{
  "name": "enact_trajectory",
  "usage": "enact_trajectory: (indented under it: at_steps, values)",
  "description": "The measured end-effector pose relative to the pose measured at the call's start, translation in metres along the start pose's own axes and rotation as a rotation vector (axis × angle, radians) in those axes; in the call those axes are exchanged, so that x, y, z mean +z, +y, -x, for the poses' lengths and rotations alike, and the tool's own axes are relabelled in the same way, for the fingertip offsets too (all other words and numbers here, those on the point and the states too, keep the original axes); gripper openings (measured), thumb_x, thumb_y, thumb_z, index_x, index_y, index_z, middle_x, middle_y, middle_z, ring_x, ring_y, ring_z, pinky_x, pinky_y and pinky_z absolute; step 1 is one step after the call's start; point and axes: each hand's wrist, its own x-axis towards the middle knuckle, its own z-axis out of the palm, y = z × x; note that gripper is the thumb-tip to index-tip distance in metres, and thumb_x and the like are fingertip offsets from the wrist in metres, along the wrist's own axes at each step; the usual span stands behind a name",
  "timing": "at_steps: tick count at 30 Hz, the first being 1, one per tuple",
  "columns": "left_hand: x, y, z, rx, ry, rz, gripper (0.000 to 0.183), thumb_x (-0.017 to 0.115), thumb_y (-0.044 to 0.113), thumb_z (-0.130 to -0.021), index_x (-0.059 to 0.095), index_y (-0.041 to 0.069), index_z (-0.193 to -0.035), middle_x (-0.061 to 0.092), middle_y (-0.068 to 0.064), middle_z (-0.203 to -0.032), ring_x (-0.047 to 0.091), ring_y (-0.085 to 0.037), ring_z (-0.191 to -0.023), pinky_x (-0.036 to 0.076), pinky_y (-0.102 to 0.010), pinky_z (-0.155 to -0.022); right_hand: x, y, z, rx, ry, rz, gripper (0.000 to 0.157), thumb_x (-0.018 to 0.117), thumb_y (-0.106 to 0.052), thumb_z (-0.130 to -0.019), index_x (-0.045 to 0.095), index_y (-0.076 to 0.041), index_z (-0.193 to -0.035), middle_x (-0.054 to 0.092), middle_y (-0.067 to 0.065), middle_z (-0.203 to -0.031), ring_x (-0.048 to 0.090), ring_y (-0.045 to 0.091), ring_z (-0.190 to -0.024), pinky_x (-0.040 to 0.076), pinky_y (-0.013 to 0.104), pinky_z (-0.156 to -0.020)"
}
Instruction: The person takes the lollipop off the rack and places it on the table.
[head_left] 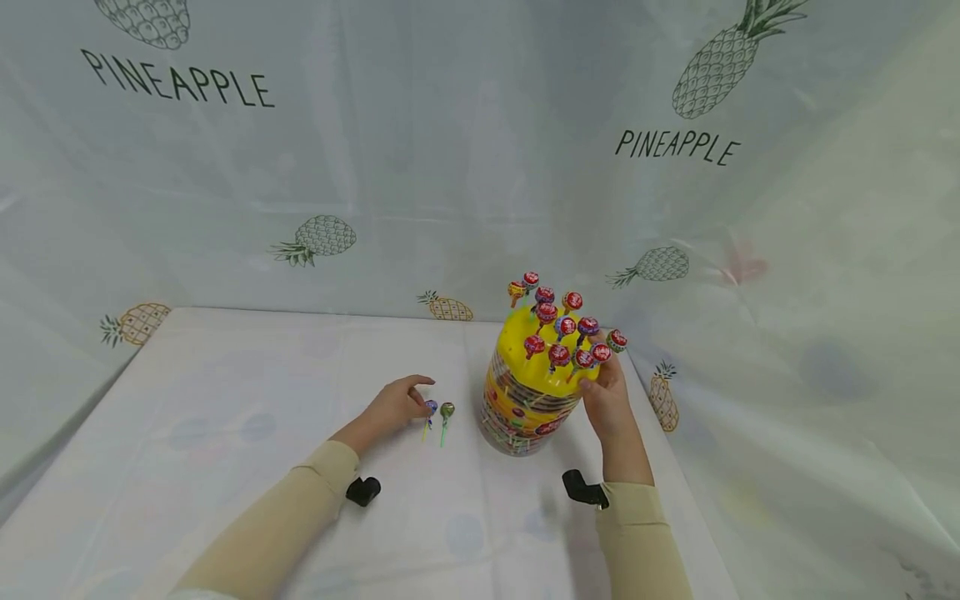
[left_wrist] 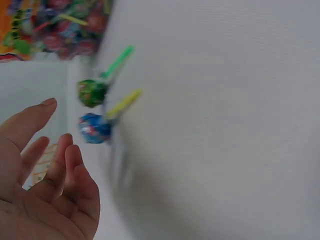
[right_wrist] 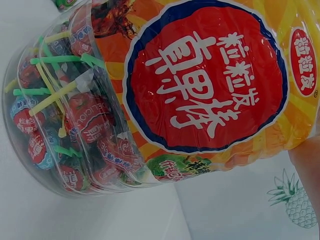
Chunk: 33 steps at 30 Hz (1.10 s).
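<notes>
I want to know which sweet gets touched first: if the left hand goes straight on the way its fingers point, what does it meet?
Most likely the blue lollipop, lying just ahead of the left hand; the green lollipop lies just beyond it. Depth is unclear.

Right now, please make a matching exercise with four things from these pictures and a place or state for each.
Things:
1. blue lollipop
2. green lollipop
3. tub
4. left hand

Places or states:
A. fingers relaxed, holding nothing
B. lying on the table, next to the fingertips
C. tilted, held at its yellow top
D. lying between the other loose sweet and the container

Pairs: 1-B, 2-D, 3-C, 4-A
</notes>
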Motion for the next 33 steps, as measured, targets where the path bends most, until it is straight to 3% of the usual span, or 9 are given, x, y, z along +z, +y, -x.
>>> enact_trajectory:
  at_steps: [4,10,18,25,33]
  values:
    - [-0.015,0.023,0.002,0.049,0.016,0.061,0.056,0.079,0.012,-0.082,0.058,0.012,-0.134,0.062,-0.001,-0.088,0.054,-0.016,-0.071,0.044,-0.029,-0.060,0.000,0.001,0.001,-0.001,0.007,-0.004,0.055,0.050,0.013,-0.093,0.052,-0.022,-0.136,0.025,0.005,-0.157,0.028,0.024,-0.139,0.024,0.036,-0.114]
    - [-0.026,0.058,0.005,0.145,0.020,0.136,0.058,0.079,0.013,-0.082,0.056,0.015,-0.136,0.063,-0.004,-0.095,0.058,-0.016,-0.075,0.048,-0.028,-0.063,0.001,-0.001,0.003,0.025,0.032,0.007,0.054,0.052,0.012,-0.092,0.056,-0.024,-0.132,0.015,-0.001,-0.161,0.022,0.023,-0.142,0.014,0.043,-0.117]
    - [-0.039,0.104,0.010,0.254,0.020,0.155,0.057,0.078,0.016,-0.084,0.056,0.019,-0.137,0.063,-0.006,-0.104,0.059,-0.019,-0.084,0.052,-0.030,-0.070,0.003,-0.003,0.002,0.055,0.043,0.007,0.055,0.052,0.012,-0.091,0.055,-0.025,-0.132,0.012,-0.002,-0.162,0.022,0.024,-0.142,0.021,0.040,-0.116]
    - [-0.050,0.133,0.004,0.309,0.052,0.174,0.058,0.078,0.019,-0.085,0.055,0.021,-0.138,0.063,-0.004,-0.109,0.058,-0.020,-0.090,0.053,-0.031,-0.072,0.002,-0.003,0.002,0.078,0.067,0.016,0.058,0.052,0.013,-0.090,0.052,-0.023,-0.137,0.018,-0.003,-0.160,0.025,0.023,-0.141,0.022,0.040,-0.115]
    - [-0.059,0.159,-0.009,0.395,0.093,0.254,0.051,0.077,0.019,-0.086,0.057,0.021,-0.133,0.061,-0.001,-0.117,0.059,-0.020,-0.093,0.052,-0.037,-0.085,0.004,-0.003,0.003,0.055,0.052,-0.001,0.054,0.052,0.012,-0.092,0.055,-0.026,-0.132,0.016,-0.004,-0.161,0.023,0.023,-0.142,0.019,0.042,-0.116]
